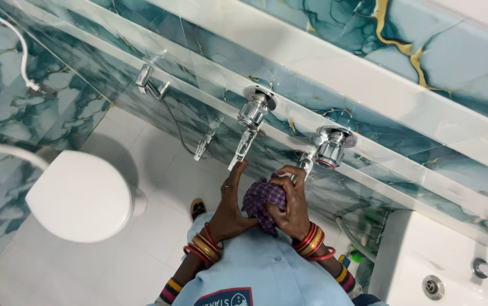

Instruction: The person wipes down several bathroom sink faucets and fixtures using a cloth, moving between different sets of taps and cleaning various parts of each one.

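Against a teal marbled wall (425, 62), the right hand (292, 207) grips a purple cloth (260, 199) bunched just below a chrome tap (329, 148), the left hand (230, 207) steadying it; rubbing the spout firmly should work best.
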